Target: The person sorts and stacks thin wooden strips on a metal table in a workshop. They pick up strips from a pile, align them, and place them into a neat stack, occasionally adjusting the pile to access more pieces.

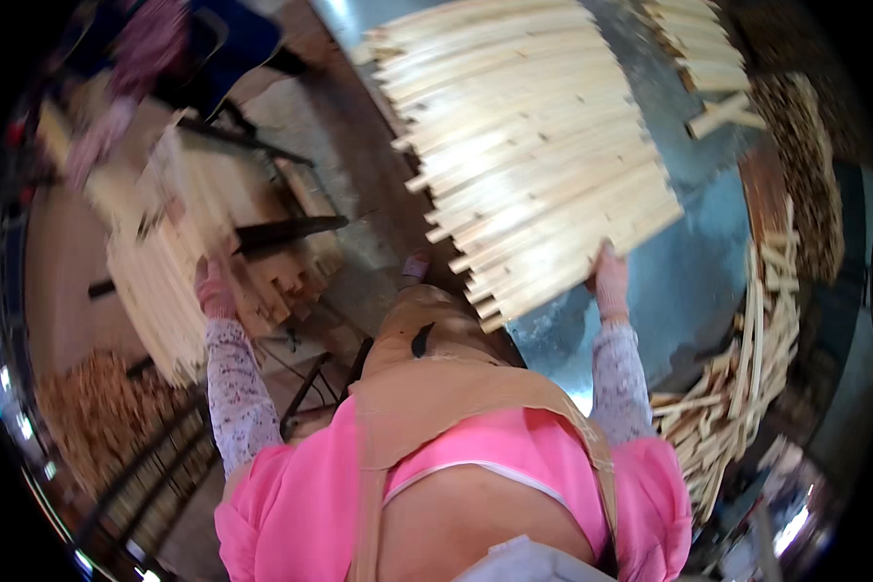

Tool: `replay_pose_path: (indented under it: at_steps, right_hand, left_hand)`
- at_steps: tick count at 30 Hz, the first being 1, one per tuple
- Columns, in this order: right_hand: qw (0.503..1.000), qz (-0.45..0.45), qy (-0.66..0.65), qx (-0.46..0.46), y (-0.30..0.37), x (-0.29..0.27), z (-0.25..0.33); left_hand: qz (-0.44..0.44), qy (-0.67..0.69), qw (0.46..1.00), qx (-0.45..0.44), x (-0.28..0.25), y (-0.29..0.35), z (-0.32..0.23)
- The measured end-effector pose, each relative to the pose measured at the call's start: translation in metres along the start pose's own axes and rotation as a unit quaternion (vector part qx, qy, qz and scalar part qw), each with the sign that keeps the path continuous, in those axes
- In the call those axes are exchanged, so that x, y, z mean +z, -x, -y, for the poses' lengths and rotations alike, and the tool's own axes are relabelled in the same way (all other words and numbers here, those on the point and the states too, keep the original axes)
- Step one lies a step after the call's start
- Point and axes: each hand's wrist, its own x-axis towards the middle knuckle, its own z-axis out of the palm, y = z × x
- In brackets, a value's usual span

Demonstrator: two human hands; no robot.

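Many pale wooden slats (543, 145) lie side by side with uneven ends on a blue-grey metal table. At their near right edge my right hand (608, 278), in a pinkish glove, has its thumb on top of the nearest slat and its fingers curled around the edge. To the left, my left hand (215, 288), gloved too, touches a tall stack of slats (160, 276) held in a dark metal frame. Its fingers are blurred, so their grip on the wood is unclear.
Loose thin offcuts (723, 398) are heaped right of the metal table (684, 281). Two crossed pieces (726, 116) lie at its far right. Dark frame bars (286, 231) jut out by the left stack. Another person's patterned sleeve (102, 141) shows at the far left.
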Motion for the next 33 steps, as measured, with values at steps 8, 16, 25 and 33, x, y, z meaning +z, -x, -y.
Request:
replay_pose_path:
  at_steps: [8,16,25,33]
  right_hand:
    - [0.994,0.000,0.108,0.002,-0.035,0.128,0.103]
    - [0.980,0.077,-0.182,-0.024,-0.089,0.213,0.138]
    - [0.953,0.134,0.213,-0.167,-0.021,0.125,0.126]
    - [0.853,-0.425,0.295,-0.072,0.117,-0.386,0.020]
  left_hand:
    - [0.013,-0.121,0.991,-0.048,0.011,0.005,-0.065]
    - [0.200,-0.433,0.867,0.142,-0.006,-0.008,-0.095]
    - [-0.044,-0.450,0.846,0.281,0.059,-0.013,-0.072]
    - [-0.075,-0.112,0.887,0.441,0.176,0.114,-0.265]
